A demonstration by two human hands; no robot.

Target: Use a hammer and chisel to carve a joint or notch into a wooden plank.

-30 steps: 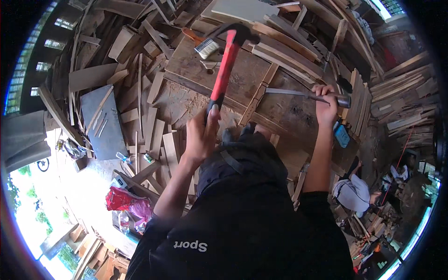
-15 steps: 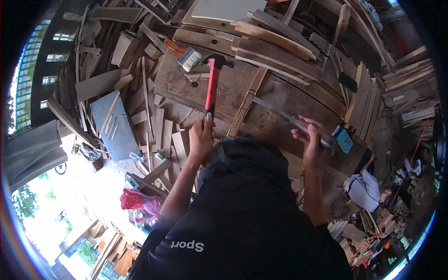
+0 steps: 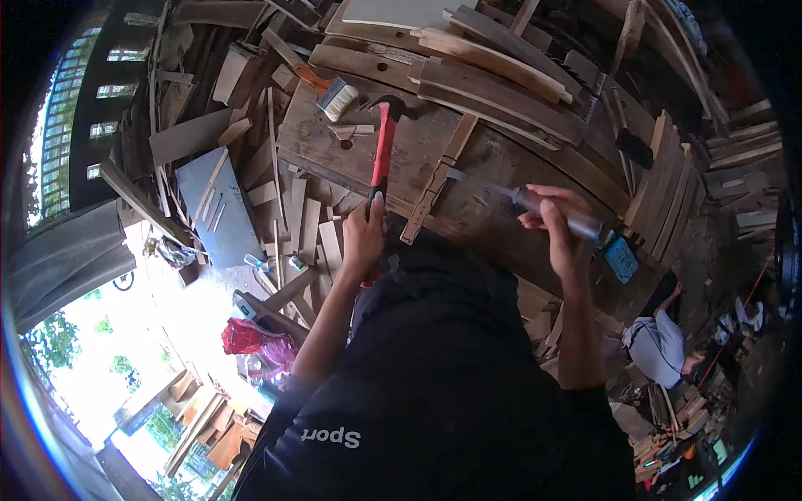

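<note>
My left hand (image 3: 365, 238) is wrapped round the lower grip of a hammer (image 3: 384, 150) with a red and black handle. Its dark claw head points up and away, above the workbench (image 3: 305, 138). In my right hand (image 3: 568, 238) is a chisel (image 3: 484, 184), held by its thick grey handle with the blade pointing left. The blade's tip is at the right edge of a narrow wooden piece (image 3: 436, 188) with notched, shaped sides, which lies across the bench; whether they touch, I cannot tell. Part of the chisel handle is behind my fingers.
A wide paintbrush (image 3: 338, 99) lies at the bench's far left. Long boards (image 3: 493, 88) are stacked along its back. A light-blue object (image 3: 620, 260) is right of my right hand. Offcuts cover the floor at left, near a grey panel (image 3: 221, 238). Another person (image 3: 660, 346) is at lower right.
The chisel's handle has turned in my right hand, and my fingers now close further round it. The hammer stays in my left hand, nearly unmoved. The whole view has shifted slightly.
</note>
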